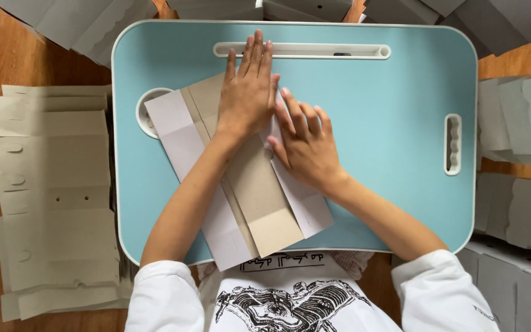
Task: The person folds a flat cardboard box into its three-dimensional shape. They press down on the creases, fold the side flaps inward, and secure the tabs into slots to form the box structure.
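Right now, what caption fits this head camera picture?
Left hand and right hand press a flat grey-and-white cardboard sheet onto a light-blue tray table.

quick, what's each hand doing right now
Left hand: open, palm flat on the folded cardboard sheet.
Right hand: open, fingers pressing the same sheet; holding nothing.

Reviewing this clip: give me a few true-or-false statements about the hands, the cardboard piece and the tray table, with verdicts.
1. Both hands press flat on the folded cardboard piece. True: left hand, right hand.
2. The cardboard lies on a red tray. False: the lap tray table is light blue.
3. A stack of flat cardboard blanks lies left of the tray. True.
4. The right hand grips the tray's side handle slot. False: it rests on the cardboard, apart from the slot.
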